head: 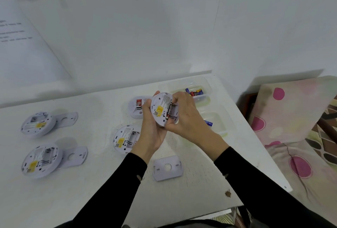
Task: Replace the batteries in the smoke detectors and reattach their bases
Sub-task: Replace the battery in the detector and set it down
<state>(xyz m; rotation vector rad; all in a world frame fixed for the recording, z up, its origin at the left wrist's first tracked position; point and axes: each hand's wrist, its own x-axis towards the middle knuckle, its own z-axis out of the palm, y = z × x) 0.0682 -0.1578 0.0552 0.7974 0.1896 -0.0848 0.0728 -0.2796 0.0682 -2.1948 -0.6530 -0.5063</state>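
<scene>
1. One smoke detector (161,108) is held back-up above the worktop (91,200), towards its far right corner, with a black battery (169,111) in its open compartment.
2. The left hand (153,136) grips its rim with curled fingers (145,107). The right hand (184,116) curls over the battery, pinching it.
3. Judged step: seating the cell. Next, press it flat, then fit the loose base (167,168) near the front edge.
4. Spare batteries (195,92) lie in a tray (207,85) at that corner.

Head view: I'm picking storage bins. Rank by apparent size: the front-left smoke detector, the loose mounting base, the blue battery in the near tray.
1. front-left smoke detector
2. loose mounting base, somewhat smaller
3. blue battery, smallest, partly hidden behind the right hand
</scene>
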